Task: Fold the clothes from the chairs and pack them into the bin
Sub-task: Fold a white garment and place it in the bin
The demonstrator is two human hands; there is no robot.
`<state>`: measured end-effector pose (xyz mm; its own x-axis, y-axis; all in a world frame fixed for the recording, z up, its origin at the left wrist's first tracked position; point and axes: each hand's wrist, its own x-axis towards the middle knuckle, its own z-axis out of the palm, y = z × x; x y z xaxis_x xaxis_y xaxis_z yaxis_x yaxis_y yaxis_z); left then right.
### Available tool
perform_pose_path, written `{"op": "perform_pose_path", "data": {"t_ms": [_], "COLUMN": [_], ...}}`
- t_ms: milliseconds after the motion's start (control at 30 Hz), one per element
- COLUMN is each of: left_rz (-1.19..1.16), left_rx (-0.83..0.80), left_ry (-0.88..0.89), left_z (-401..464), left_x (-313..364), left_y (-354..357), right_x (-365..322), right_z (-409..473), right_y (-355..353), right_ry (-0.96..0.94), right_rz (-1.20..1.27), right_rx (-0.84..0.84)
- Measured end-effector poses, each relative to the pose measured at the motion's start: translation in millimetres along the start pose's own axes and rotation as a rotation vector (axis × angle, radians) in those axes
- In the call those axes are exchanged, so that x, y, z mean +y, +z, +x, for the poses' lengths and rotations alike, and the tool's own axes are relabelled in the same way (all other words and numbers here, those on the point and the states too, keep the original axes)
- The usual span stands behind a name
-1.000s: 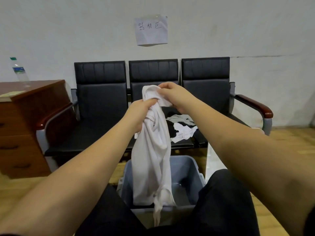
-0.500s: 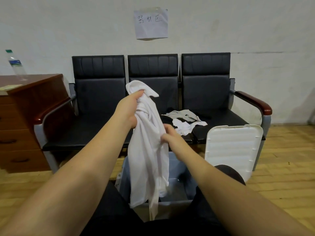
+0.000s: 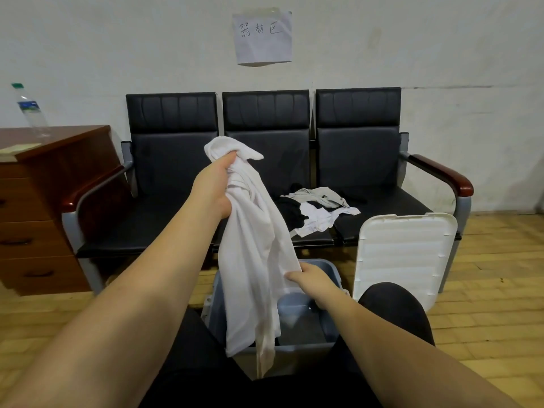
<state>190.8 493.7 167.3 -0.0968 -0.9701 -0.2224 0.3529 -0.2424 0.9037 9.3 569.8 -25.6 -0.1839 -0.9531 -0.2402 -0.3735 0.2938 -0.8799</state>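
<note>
A row of three black chairs (image 3: 265, 172) stands against the wall, with wooden armrests at its two ends. At the front edge of the middle seat, spilling toward the right seat, lies a small heap of clothes (image 3: 316, 209): grey and white pieces over a black one, all crumpled and unfolded. On the floor in front of the chairs sits the grey bin (image 3: 332, 272), open, between the person's dark-trousered knees; its inside shows bare grey bottom where the view reaches, and no folded clothing can be seen in it. The bin's white ribbed lid (image 3: 403, 257) stands upright just right of the bin, leaning against the front of the right seat. A white shirt (image 3: 256, 254) hangs above the bin, its lower end drooping over the bin's near rim. The left hand (image 3: 215, 187) grips the bunched top of the shirt, fingers curled round the cloth, held high before the middle chair. The right hand (image 3: 315, 282) pinches the shirt's right edge lower down, just over the bin's opening.
</note>
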Motion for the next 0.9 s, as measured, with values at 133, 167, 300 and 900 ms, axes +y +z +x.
{"op": "perform_pose_path", "data": {"t_ms": [133,167,300,900], "left_rz": [-0.033,-0.029,0.087,1.028], "left_rx": [0.03,0.04,0.153,-0.166], "left_ry": [-0.007,-0.003,0.091,0.622], "left_z": [3,4,5,-24], "left_x": [0,1,-1,-53], "left_y": [-11,-13,-22,-11], "right_x": [11,14,9,-147], "right_z": [6,6,4,-5], "right_y": [-3,-4,-5,-45], "right_ry": [0.054,0.061,-0.055,-0.499], "right_rz": [-0.041,-0.057,0.059,0.173], "right_rx": [0.004,0.011,0.138,0.037]}}
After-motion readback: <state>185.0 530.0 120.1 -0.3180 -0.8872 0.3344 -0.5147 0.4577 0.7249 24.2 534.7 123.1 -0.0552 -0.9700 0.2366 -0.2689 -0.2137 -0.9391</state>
